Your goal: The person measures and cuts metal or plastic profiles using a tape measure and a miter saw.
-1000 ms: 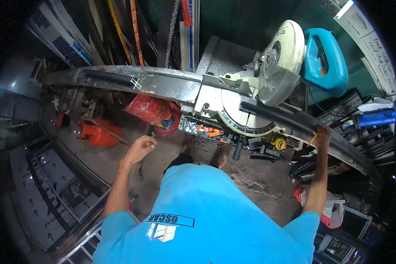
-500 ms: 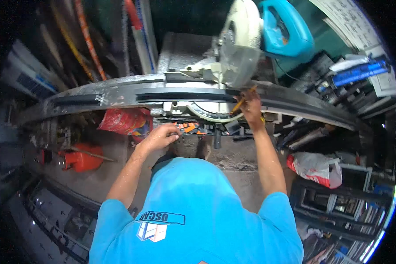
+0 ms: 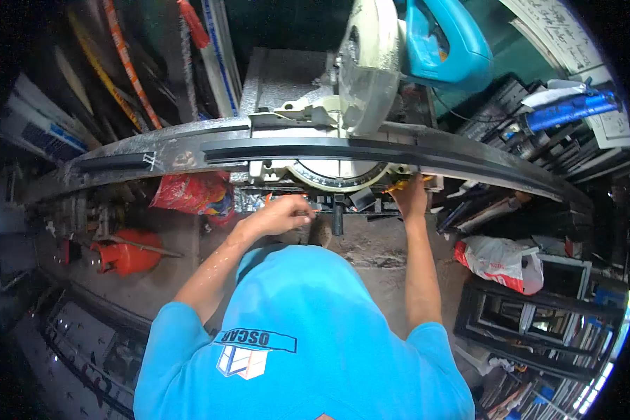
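Note:
A mitre saw with a turquoise handle [image 3: 479, 59] and a pale blade guard [image 3: 371, 56] stands ahead of me. Across its base lies a long dark metal profile [image 3: 280, 149]. In front of the saw's round table, my left hand [image 3: 281, 214] hovers with loosely bent fingers and the thumb apart, with nothing seen in it. My right hand [image 3: 411, 199] is closed on a yellow pencil [image 3: 397, 187], just below the profile and right of the saw's curved scale [image 3: 336, 183]. The fingertips are partly hidden.
A long metal bench rail [image 3: 175, 150] runs left and right of the saw. A short dark offcut [image 3: 112, 162] lies on its left part. Below are a red bag [image 3: 192, 196], an orange gas cylinder [image 3: 129, 250] and a white plastic bag [image 3: 497, 259]. Long bars lean behind at left.
My right hand has drawn back from the profile towards me with the pencil. The profile's left end has shifted slightly left in view. My left hand has moved right.

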A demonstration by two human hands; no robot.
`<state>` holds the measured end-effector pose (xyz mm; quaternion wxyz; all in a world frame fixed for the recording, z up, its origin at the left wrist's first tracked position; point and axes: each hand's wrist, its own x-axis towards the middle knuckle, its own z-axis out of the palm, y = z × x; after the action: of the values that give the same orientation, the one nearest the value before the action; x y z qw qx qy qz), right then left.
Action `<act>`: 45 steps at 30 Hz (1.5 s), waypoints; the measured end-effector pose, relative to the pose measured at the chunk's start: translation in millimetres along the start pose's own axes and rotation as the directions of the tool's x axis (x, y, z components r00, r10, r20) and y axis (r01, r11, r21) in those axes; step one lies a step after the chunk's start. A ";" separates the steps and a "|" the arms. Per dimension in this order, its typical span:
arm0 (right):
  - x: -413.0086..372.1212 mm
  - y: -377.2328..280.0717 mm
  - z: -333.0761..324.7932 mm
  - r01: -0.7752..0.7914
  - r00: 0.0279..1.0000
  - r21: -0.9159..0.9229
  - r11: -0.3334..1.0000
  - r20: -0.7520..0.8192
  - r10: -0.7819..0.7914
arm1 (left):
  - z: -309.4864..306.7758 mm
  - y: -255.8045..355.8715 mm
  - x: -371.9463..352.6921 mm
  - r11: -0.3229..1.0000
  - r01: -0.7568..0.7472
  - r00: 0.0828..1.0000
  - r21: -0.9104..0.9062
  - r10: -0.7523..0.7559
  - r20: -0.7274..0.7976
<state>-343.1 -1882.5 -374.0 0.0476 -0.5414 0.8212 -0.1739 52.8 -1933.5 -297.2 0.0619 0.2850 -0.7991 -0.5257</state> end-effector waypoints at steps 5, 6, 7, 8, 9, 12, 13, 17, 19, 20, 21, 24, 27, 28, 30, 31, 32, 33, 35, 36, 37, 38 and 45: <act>-11.6 -38.6 -57.5 -0.002 0.987 0.230 0.973 -0.156 0.039 | 6.9 33.6 40.3 0.969 0.058 0.996 -0.240 -0.072 -0.053; -17.1 -51.4 -70.8 0.053 0.983 0.306 0.950 -0.183 0.004 | 9.5 41.6 48.3 0.956 0.071 0.994 -0.284 -0.092 -0.063; -21.4 -64.1 -79.8 0.109 0.977 0.382 0.918 -0.212 -0.027 | 11.3 49.5 56.4 0.942 0.083 0.991 -0.325 -0.113 -0.074; -24.2 -77.7 -86.0 0.087 0.991 0.478 0.874 -0.132 -0.027 | 16.5 57.7 64.2 0.845 0.131 0.982 -0.518 -0.184 -0.052; -26.7 -88.3 -84.7 0.051 0.998 0.628 0.777 -0.053 -0.023 | 21.5 64.1 70.6 0.708 0.166 0.968 -0.686 -0.249 -0.024; -41.5 -139.3 -90.4 0.048 0.993 0.699 0.713 0.046 -0.111 | 35.3 49.2 93.5 0.505 0.035 0.944 -0.862 -0.300 -0.137; -43.6 -142.8 -82.8 0.049 0.991 0.710 0.702 0.052 -0.122 | 34.7 42.3 95.0 0.568 0.014 0.911 -0.823 -0.347 -0.223; -47.9 -145.2 -54.9 0.161 0.970 0.678 0.717 0.024 -0.240 | 15.3 40.4 74.3 0.623 0.040 0.872 -0.781 -0.403 -0.277; -46.6 -154.8 -67.9 0.220 0.935 0.575 0.788 0.107 -0.339 | 23.0 21.5 73.1 0.613 0.017 0.866 -0.790 -0.404 -0.294; -45.1 -157.9 -67.2 0.282 0.907 0.586 0.760 0.094 -0.410 | 23.7 19.9 70.8 0.672 0.018 0.858 -0.741 -0.390 -0.333; -43.9 -160.6 -69.4 0.283 0.906 0.584 0.761 0.097 -0.411 | 24.6 18.7 70.2 0.727 0.020 0.852 -0.687 -0.372 -0.369; -35.0 -167.7 -75.9 -0.050 0.853 0.698 0.714 0.401 -0.333 | 7.3 29.8 48.4 0.653 0.130 0.878 -0.746 -0.425 -0.219; -14.7 -162.4 -98.9 0.145 0.797 0.422 0.895 0.487 -0.358 | -29.3 27.2 19.8 0.595 0.137 0.889 -0.792 -0.426 -0.166; -8.2 -147.5 -96.0 0.132 0.821 0.328 0.935 0.492 -0.289 | -51.4 28.6 7.5 0.571 0.148 0.841 -0.808 -0.503 -0.202; 5.6 -118.7 -106.9 0.349 0.858 0.274 0.896 0.291 -0.423 | -97.7 16.5 -26.1 0.600 0.079 0.731 -0.796 -0.578 -0.362; 18.2 -113.8 -126.4 0.384 0.850 0.187 0.904 0.311 -0.425 | -116.9 -14.4 -40.8 0.592 0.078 0.645 -0.802 -0.644 -0.412; 34.4 -100.2 -136.5 0.416 0.826 0.157 0.896 0.347 -0.444 | -130.5 -16.3 -55.1 0.642 0.018 0.442 -0.767 -0.693 -0.570; 44.4 -90.4 -141.3 0.335 0.873 0.161 0.928 0.318 -0.370 | -145.5 -40.7 -67.9 0.669 0.032 0.355 -0.743 -0.702 -0.617; 71.4 -106.9 -171.1 0.212 0.947 -0.283 0.936 0.295 -0.125 | -159.5 -75.2 -78.8 0.647 0.007 0.181 -0.762 -0.750 -0.636; 86.8 -88.6 -167.1 0.058 0.940 -0.033 0.998 0.338 -0.043 | -158.8 -90.2 -77.9 0.654 0.032 0.191 -0.756 -0.746 -0.638; 100.5 -68.0 -162.8 -0.115 0.918 0.209 0.971 0.397 0.024 | -157.2 -100.3 -74.3 0.660 0.056 0.202 -0.750 -0.743 -0.638; 102.3 -68.0 -161.6 -0.119 0.920 0.205 0.971 0.391 0.031 | -153.5 -101.9 -70.1 0.661 0.054 0.212 -0.749 -0.740 -0.638; 102.7 -86.0 -153.6 0.191 0.903 -0.195 0.962 0.419 -0.094 | -133.5 -117.1 -51.6 0.893 0.363 0.020 -0.266 -0.293 -0.956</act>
<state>-351.0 -1970.0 -190.1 0.1407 -0.6262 0.7660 0.0363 194.6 -2047.4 -330.6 0.4445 0.7362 -0.4777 -0.1797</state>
